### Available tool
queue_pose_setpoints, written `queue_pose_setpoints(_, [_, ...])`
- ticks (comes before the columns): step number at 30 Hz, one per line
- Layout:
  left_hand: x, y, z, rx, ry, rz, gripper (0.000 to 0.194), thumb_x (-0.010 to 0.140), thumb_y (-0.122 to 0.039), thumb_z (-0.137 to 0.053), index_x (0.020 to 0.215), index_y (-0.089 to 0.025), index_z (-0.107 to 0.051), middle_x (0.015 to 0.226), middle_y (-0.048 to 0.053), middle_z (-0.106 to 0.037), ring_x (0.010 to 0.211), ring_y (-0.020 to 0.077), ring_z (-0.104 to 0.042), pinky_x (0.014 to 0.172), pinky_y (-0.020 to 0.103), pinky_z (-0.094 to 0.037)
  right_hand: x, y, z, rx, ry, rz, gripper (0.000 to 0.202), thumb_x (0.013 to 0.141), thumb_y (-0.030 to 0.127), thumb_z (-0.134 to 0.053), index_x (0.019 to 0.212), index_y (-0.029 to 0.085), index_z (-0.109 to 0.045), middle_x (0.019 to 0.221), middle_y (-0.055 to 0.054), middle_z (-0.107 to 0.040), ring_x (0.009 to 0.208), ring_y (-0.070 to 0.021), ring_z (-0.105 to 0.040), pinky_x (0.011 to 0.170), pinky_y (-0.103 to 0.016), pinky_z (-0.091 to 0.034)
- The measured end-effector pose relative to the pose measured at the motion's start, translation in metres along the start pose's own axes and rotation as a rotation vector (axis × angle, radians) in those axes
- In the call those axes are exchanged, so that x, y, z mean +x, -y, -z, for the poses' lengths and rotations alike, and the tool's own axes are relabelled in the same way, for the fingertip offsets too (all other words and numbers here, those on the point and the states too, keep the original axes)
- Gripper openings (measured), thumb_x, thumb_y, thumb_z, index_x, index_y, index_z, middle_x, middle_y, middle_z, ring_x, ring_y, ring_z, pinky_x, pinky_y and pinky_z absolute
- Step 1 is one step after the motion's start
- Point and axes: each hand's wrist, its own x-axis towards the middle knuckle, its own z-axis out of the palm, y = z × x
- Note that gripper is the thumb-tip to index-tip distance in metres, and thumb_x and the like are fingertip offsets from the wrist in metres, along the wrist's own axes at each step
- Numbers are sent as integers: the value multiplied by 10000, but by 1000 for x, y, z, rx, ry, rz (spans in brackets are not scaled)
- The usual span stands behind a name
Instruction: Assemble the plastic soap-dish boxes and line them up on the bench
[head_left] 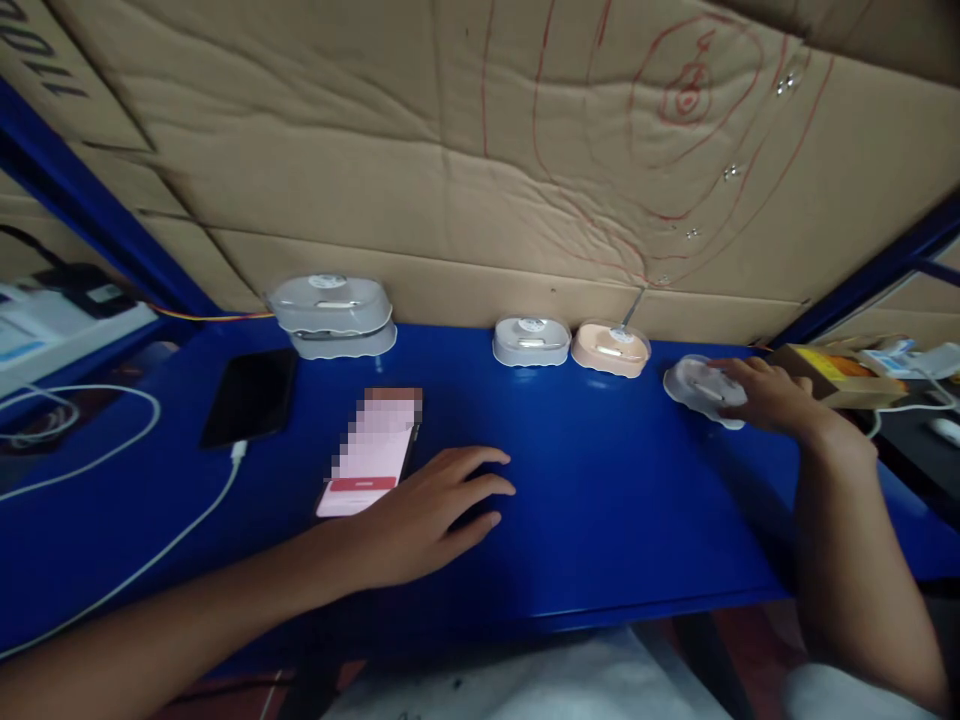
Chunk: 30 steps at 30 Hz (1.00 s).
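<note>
Right hand (766,398) on clear-lidded box (694,386), grip unclear.
Long axis slants nearer rightward; peach box (600,352) at left; left hand (431,510) spread by lit phone (375,450).

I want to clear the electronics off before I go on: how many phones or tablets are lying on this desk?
2 in view. The dark-screened device lies at left, beside the white cable's plug; the lit phone lies by the left hand.
</note>
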Motion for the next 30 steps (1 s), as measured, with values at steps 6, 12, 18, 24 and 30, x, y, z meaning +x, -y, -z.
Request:
queue_pose_setpoints(6, [0, -1, 1, -2, -1, -20, 289, 1044, -303, -603, 1300, -315, -736, 1500, 106, -630, 1346, 326, -626, 1132, 519, -516, 18, 16, -36, -1, -60, 57, 439, 989, 371, -571, 1379, 206, -687, 1385, -251, -686, 1139, -405, -659, 913, -586, -524])
queue_pose_setpoints(12, [0, 0, 1, -1, -8, -50, 289, 1036, -297, -616, 1297, -307, -741, 1487, 114, -641, 1377, 335, -605, 1147, 521, -503, 20, 54, -52, 67, -35, 186, 606, 993, 325, -527, 1586, 207, -481, 1603, -216, -536, 1432, -458, -521, 1102, -697, -456])
queue_pose_setpoints(18, [0, -3, 4, -4, 13, -28, 296, 1044, -309, -606, 1311, -303, -733, 1502, 117, -634, 1364, 332, -623, 1139, 506, -506, 8, 110, -40, 223, -2, 321, 683, 1052, 422, -493, 1678, 227, -302, 1696, -231, -386, 1582, -411, -380, 1218, -705, -354])
queue_pose_setpoints(24, [9, -7, 18, -12, -117, 40, 251, 1020, -344, -644, 1230, -316, -777, 1413, 78, -707, 1246, 309, -702, 1123, 456, -516, -3, 153, -24, 340, 31, 518, 617, 1089, 409, -488, 1670, 312, -307, 1670, -165, -427, 1562, -359, -417, 1241, -657, -379])
queue_pose_setpoints(30, [0, 27, 116, 690, -483, 777, 605, 1064, -530, -447, 1493, -115, -550, 1572, 274, -531, 1414, 525, -517, 1090, 710, -451, -2, 154, -30, 405, 29, 567, 509, 1096, 378, -496, 1598, 310, -443, 1584, -145, -534, 1484, -347, -515, 1229, -625, -433])
